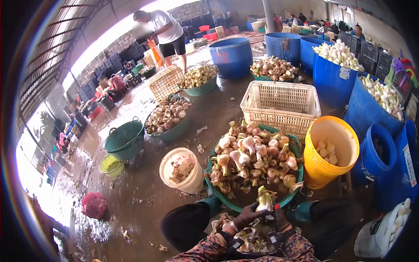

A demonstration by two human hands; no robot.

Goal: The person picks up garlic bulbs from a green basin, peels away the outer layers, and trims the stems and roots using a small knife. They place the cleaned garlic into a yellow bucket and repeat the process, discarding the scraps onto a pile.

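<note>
My left hand (249, 215), in a dark glove, is closed round a garlic bulb (265, 200) with a pale green stem stub pointing up. Close beside it, my right hand (279, 219) is closed on a small tool with a red part (276, 206); its blade or tip is hidden. Both hands are at the near rim of a green tub (298, 150) heaped with garlic bulbs (248, 150), many with brownish skins. Garlic peelings (255, 238) lie below my hands, between my knees.
A yellow bucket (310, 144) holding peeled bulbs stands right of the tub, a whitish bucket (192, 185) left. Behind is a cream plastic crate (279, 114). Blue barrels (334, 83) line the right side. A person (168, 32) stands at the back on the wet floor (144, 218).
</note>
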